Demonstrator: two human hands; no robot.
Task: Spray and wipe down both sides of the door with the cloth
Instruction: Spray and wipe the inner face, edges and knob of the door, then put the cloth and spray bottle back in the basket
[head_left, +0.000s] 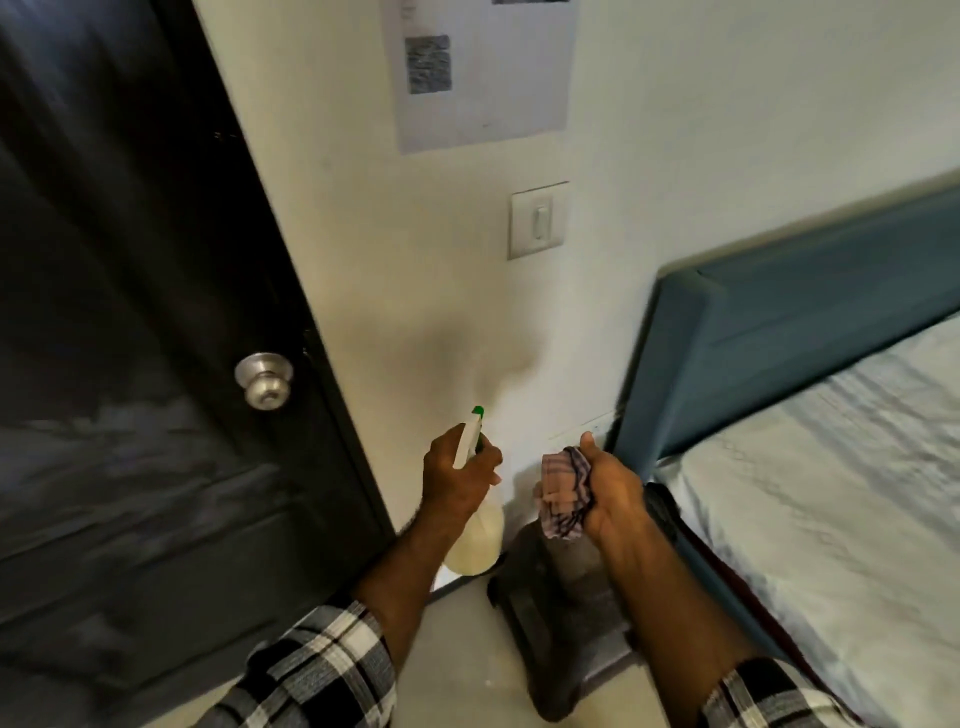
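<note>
A dark panelled door (130, 312) fills the left of the head view, with a round silver knob (265, 380) near its right edge. My left hand (457, 475) grips a spray bottle (475, 540) with a white and green trigger head and pale liquid, its nozzle pointing up towards the wall. My right hand (613, 493) holds a bunched checked cloth (563, 493), just right of the bottle. Both hands hang low, to the right of the door and apart from it.
A cream wall (415, 286) carries a light switch (537, 221) and a taped paper sheet (480, 73). A bed with a blue headboard (779, 322) and pale sheet (831, 519) fills the right. A dark object (561, 613) stands on the floor by the bed.
</note>
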